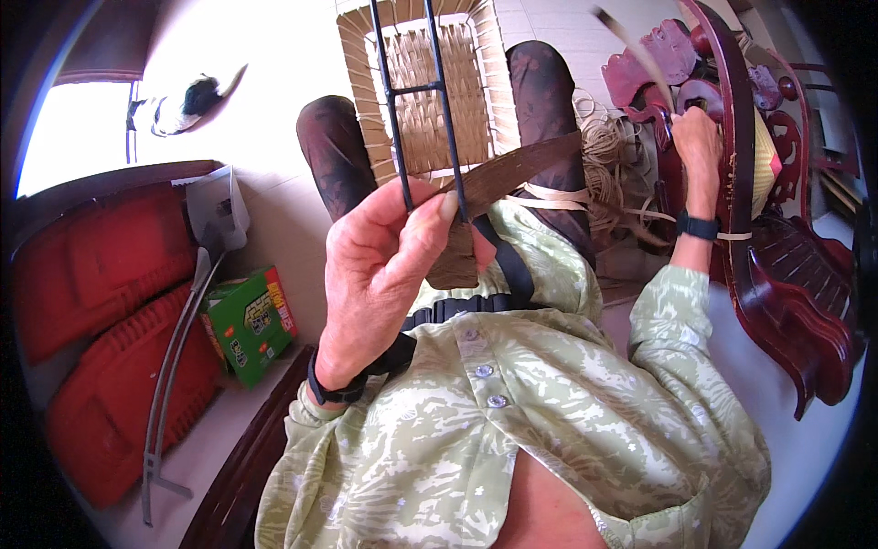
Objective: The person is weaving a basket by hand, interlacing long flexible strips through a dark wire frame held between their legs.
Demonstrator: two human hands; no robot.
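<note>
A woven tan basket (439, 101) with a black metal frame (396, 119) rests between my knees. My left hand (389, 261) is closed at the near end of the frame, thumb and fingers pinching a flat brown strip (521, 166) against the bars. One length of this strip slants up to the right; a short tail hangs below the hand. Far to the right, my right hand (697, 146) is closed on a thin tan strip (638, 53) with a dark tip, blurred as it sticks up and left. That hand is beside the dark red carved wooden chair (732, 101).
Bundles of pale cord (604, 160) hang right of my knee. Pale bands (553, 197) cross my thigh. At left are a red cushioned seat (110, 274), a green box (247, 325) and a grey metal frame (169, 384). A dark and white object (190, 101) lies on the floor.
</note>
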